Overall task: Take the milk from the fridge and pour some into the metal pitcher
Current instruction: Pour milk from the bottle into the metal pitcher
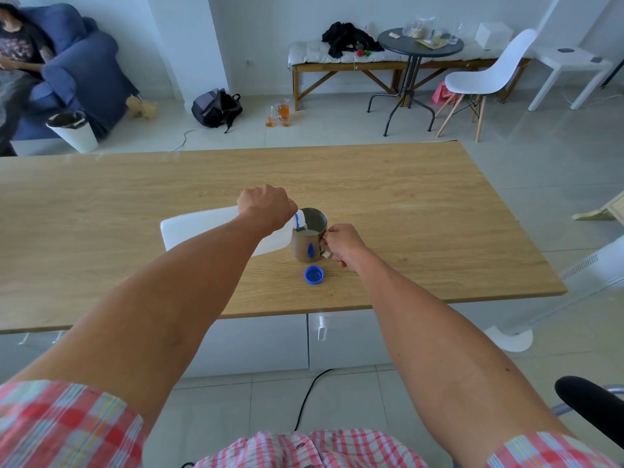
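A lived-in home, in an open living and dining room.
A long light-wood table (371,184) stands on pale floor tiles; behind it are a blue upholstered armchair (84,62), a cushioned wooden bench (337,62), a round dark metal café table (418,45), a white moulded chair (489,76) and a black backpack (216,108).

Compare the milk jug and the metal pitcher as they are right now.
The milk jug is white plastic, tipped on its side and held up by the left hand; the metal pitcher is steel, upright on the table, steadied at its handle by the right hand. Both are open.
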The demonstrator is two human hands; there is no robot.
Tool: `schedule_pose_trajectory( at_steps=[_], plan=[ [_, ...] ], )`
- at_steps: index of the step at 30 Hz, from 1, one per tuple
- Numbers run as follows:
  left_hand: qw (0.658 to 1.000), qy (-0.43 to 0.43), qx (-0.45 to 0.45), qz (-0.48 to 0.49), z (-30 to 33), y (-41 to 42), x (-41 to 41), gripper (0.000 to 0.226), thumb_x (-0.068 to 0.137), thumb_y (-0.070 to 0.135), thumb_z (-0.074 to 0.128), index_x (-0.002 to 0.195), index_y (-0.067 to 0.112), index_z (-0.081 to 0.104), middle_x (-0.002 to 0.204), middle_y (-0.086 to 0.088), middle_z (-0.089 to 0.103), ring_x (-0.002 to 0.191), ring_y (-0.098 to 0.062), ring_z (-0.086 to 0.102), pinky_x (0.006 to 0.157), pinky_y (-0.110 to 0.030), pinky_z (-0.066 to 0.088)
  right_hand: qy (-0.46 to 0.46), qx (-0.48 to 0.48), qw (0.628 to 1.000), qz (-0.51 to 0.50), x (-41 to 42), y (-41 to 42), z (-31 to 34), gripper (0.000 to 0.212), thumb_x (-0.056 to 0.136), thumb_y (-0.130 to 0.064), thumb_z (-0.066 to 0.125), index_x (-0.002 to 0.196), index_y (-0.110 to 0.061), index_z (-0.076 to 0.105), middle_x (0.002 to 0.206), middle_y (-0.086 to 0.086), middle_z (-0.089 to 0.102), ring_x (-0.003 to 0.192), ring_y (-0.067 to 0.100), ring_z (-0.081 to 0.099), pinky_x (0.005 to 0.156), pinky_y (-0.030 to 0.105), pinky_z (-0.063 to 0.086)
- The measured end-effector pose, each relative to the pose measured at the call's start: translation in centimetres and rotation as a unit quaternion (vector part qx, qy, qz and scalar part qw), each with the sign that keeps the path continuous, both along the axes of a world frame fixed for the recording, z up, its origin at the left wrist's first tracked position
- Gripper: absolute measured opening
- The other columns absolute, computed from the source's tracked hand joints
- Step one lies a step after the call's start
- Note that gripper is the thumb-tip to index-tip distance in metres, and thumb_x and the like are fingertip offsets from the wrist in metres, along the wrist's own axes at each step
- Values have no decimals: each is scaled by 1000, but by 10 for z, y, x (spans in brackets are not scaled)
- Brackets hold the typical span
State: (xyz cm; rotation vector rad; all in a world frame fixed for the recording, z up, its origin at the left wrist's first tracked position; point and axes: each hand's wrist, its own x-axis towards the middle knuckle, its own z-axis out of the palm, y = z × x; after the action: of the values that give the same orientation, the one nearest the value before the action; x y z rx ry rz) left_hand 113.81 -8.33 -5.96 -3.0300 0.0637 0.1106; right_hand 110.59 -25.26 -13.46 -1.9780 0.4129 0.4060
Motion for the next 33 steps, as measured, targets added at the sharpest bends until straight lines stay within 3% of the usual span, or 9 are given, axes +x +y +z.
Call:
schedule_pose_trajectory(
  at_steps=[6, 33],
  plan=[
    [1000, 3, 6, -4, 0, -1, 1, 34, 99, 28, 39, 75, 14, 59, 76, -6, 59, 73, -26, 60, 62, -32, 41, 3, -3, 1000, 3, 0, -1, 1, 24, 98, -8, 42, 86, -14, 62, 81, 9, 55, 47, 15, 32, 44, 23, 24],
    [1000, 2, 9, -9, -1, -2, 3, 35, 99, 28, 38, 74, 14, 57, 78, -6, 60, 78, -28, 62, 66, -33, 44, 0, -10, 1000, 13, 0, -1, 3, 23, 98, -7, 42, 89, -13, 62, 82, 10, 55, 49, 15, 34, 45, 24, 26]
  ],
)
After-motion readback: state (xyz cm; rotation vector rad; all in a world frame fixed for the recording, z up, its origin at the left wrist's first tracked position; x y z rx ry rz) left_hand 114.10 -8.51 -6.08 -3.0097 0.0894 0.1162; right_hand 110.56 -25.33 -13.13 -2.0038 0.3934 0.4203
